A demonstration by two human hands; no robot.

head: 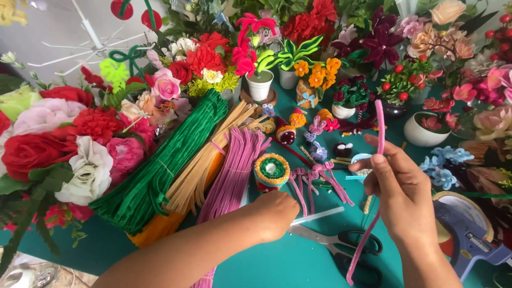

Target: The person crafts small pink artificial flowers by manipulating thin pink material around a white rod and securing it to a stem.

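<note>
Over the teal table (298, 264), your right hand (400, 194) pinches a long pink fuzzy pipe cleaner (380, 128) between thumb and fingers; keep that grip firm mid-stem so it stays straight. It stands nearly upright, top end pointing away, tail dangling toward the black-handled scissors (346, 248). Your left hand (274, 213), fingers curled under and their grip hidden, rests by the small looped pink pieces (314, 178).

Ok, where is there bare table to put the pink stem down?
Bare teal table lies near the front edge, between the left hand and the black-handled scissors. Another strip sits below the green pipe-cleaner bundle. Behind the right hand holding the pink pipe cleaner, small flowers and pots crowd everything.
</note>
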